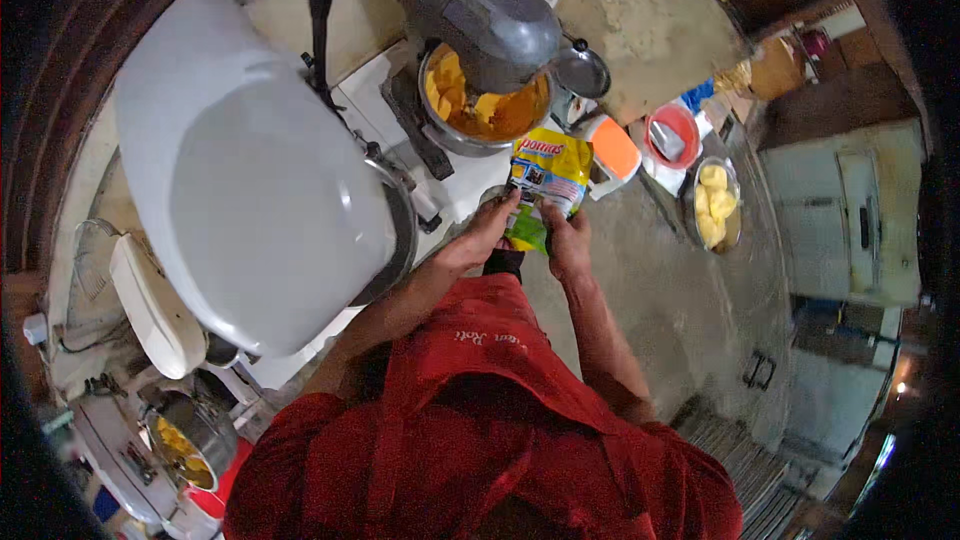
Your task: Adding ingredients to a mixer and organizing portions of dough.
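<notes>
Both my hands hold a yellow, blue and green plastic packet [552, 168] in front of my red apron. My left hand [490, 222] grips its lower left edge. On its lower right side, my right hand [570, 242] is closed with the thumb on the front. Just beyond the packet stands a metal mixing bowl [478, 147] with yellow-orange pieces or paste [512, 112] inside. The grey head of a stand mixer [470, 15] covers part of that bowl. Whether the packet is open cannot be made out.
A large pale mixer [270, 190] fills the left side. Right of the packet are an orange-and-white container [612, 148], a red bowl [672, 118] with a scoop, and a bowl of yellow lumps [714, 205]. Another bowl [190, 437] with yellow contents sits lower left.
</notes>
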Demonstrator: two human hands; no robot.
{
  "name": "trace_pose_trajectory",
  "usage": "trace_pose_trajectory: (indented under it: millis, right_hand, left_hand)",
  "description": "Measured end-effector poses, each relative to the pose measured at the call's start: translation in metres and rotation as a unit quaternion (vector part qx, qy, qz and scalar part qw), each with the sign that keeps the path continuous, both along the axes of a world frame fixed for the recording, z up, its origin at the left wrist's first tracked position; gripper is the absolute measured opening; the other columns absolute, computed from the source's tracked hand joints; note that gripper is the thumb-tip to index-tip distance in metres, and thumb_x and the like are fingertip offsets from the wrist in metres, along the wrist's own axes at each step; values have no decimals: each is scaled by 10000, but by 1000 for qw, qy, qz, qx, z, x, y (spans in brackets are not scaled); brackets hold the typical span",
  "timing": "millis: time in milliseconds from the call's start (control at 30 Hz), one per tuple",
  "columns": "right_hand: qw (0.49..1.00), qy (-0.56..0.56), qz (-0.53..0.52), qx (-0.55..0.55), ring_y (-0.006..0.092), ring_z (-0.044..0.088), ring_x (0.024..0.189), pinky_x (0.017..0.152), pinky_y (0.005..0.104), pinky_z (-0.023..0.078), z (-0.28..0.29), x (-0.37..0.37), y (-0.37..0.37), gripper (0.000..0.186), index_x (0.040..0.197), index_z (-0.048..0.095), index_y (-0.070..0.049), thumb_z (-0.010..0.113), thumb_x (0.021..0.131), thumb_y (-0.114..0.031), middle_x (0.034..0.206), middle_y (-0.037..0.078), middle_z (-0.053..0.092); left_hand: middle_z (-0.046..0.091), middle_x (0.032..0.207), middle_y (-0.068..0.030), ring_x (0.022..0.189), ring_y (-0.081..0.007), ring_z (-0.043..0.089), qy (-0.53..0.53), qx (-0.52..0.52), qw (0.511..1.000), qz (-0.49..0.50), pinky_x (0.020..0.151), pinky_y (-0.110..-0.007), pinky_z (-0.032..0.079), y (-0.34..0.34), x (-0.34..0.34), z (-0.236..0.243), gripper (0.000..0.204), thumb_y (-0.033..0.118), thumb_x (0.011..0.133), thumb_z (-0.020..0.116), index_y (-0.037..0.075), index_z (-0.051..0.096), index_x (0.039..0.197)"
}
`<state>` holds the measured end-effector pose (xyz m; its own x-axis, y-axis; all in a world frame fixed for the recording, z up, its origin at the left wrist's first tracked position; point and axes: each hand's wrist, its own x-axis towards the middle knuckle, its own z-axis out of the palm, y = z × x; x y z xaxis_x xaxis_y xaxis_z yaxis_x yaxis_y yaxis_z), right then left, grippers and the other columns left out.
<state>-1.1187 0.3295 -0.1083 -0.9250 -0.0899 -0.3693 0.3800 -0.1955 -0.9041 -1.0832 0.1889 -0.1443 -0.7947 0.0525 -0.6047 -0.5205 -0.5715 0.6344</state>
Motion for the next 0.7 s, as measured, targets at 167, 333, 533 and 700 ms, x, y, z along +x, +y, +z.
trace_pose_trajectory:
  millis: [167,333,533,700]
  right_hand:
    - [986,-4,153,62,172,612,772,673,314,507,-75,-153,8,290,1066,574,20,664,841,-140,924,72,640]
    - [881,-39,299,364,191,626,745,663,331,501,-149,-262,31,267,973,633,24,684,812,-183,895,93,657]
    - [847,161,402,309,280,634,939,772,393,489,-154,-283,-14,404,1033,631,-2,712,789,-314,1015,114,685]
    - [804,134,231,530,364,613,981,804,441,487,-184,-280,4,482,1099,585,-43,688,789,-397,1054,176,645]
  left_hand:
    - [641,955,-56,865,-166,583,-56,-79,995,27,754,-323,464,4,-114,-40,578,578,902,490,45,612,1088]
    - [647,944,-43,862,-149,609,-148,-63,987,24,711,-313,505,22,-189,-94,500,522,927,490,84,586,1148]
    - [623,1082,-62,996,-203,589,172,-200,901,344,808,-366,497,1,-189,-324,346,320,985,422,62,584,1150]
    - [598,1172,-168,1057,-316,583,-159,-600,781,-65,825,-435,503,48,-206,-241,366,285,915,513,43,572,1184]
